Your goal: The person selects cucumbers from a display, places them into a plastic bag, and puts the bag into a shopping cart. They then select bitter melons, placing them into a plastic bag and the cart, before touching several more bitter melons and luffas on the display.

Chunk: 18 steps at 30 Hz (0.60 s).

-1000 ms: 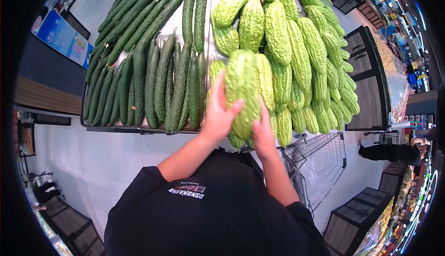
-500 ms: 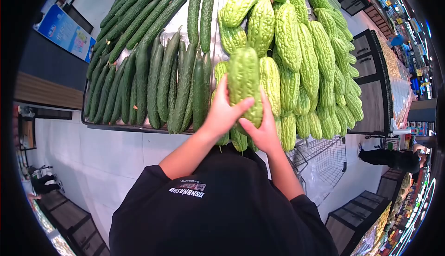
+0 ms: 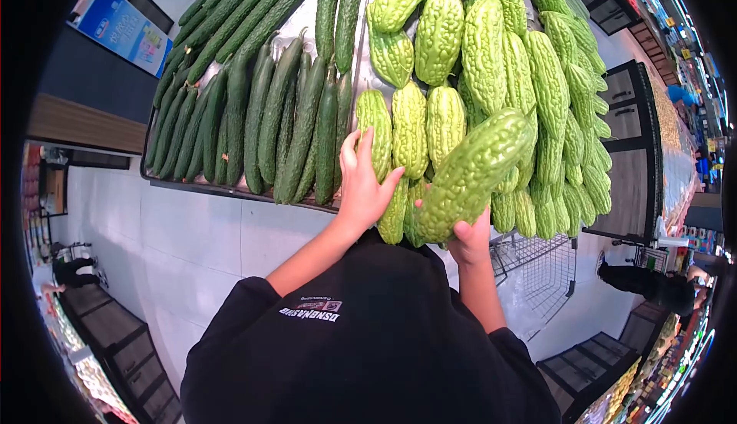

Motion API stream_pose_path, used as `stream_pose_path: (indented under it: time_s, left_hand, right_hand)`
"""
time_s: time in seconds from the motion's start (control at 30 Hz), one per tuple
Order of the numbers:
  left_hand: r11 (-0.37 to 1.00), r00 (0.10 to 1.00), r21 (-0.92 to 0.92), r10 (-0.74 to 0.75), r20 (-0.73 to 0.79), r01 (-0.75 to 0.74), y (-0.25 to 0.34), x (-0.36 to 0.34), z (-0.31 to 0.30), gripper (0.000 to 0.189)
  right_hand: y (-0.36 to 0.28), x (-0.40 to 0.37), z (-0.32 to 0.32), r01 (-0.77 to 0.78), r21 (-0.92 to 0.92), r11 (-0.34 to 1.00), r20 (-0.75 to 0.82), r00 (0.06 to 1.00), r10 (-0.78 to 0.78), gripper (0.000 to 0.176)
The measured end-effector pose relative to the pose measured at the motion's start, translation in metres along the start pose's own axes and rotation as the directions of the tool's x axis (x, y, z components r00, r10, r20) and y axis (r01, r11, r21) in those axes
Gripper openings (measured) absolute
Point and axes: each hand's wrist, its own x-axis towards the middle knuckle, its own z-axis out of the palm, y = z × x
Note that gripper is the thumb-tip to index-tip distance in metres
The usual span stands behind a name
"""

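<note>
A large bitter melon is tilted up to the right above the display, its lower end held in my right hand. My left hand has its fingers apart, the fingertips over a paler bitter melon at the left edge of the pile; whether they touch it is unclear. Two more pale bitter melons lie just right of that one. Behind them is a heap of bitter melons, and on the left are rows of dark green cucumbers.
A wire shopping cart stands below the display's front right edge. A blue sign is at the upper left. Another person in dark clothes is at the far right, and a further person at the far left.
My left hand has let go of the large bitter melon and moved left to the pile. My right hand has carried that melon right and tilted it.
</note>
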Motion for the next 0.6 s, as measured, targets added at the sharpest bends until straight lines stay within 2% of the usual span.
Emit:
stream_pose_path:
  time_s: [0.23, 0.43, 0.5, 0.6]
  left_hand:
    - [0.993, 0.992, -0.012, -0.121, -0.040, 0.121, -0.006, 0.008, 0.014, 0.076]
    - [0.997, 0.986, -0.083, -0.022, -0.167, 0.008, -0.004, 0.008, 0.015, 0.061]
    - [0.997, 0.984, 0.065, 0.058, -0.168, -0.048, 0.000, 0.013, 0.015, 0.058]
    - [0.993, 0.987, 0.108, 0.063, -0.150, -0.047, -0.002, 0.016, 0.018, 0.055]
  right_hand:
    - [0.010, -0.013, -0.019, -0.094, -0.017, 0.995, 0.046, 0.994, 0.094, 0.098]
    - [0.023, -0.015, -0.038, -0.115, -0.057, 0.992, 0.100, 0.988, 0.121, 0.094]
    - [0.024, -0.014, -0.039, -0.129, -0.068, 0.989, 0.114, 0.984, 0.136, 0.094]
    - [0.023, -0.014, -0.039, -0.115, -0.111, 0.987, 0.101, 0.987, 0.127, 0.094]
